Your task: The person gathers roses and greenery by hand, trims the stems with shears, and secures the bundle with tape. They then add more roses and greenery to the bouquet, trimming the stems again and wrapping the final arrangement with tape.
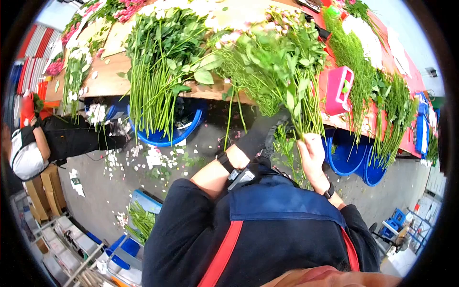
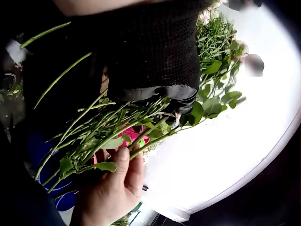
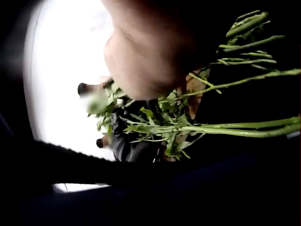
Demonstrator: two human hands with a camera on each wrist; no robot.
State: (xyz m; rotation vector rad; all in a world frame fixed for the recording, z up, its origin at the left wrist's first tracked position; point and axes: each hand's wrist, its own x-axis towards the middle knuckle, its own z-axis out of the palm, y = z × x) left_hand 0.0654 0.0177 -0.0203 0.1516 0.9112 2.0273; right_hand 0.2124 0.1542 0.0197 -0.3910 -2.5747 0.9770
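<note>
My left hand [image 1: 275, 125], in a black glove, grips a bunch of leafy green stems [image 1: 265, 62] just off the table's near edge. In the left wrist view the glove [image 2: 155, 56] covers its fingers, with thin stems [image 2: 101, 125] trailing out below. My bare right hand [image 1: 311, 153] pinches a leafy stem [image 1: 297, 112] low down, to the right of the glove. From the left wrist, the right thumb and fingers [image 2: 121, 165] show meeting on that stem. In the right wrist view the right hand [image 3: 146, 56] is blurred and its fingertips are hidden.
Piles of long-stemmed flowers [image 1: 162, 52] hang over the table edge [image 1: 107, 83]. A pink plastic holder [image 1: 338, 91] stands on a red cover at the right. Blue buckets [image 1: 344, 155] are underneath. Petals litter the floor [image 1: 158, 162]. Another person [image 1: 33, 148] is at the left.
</note>
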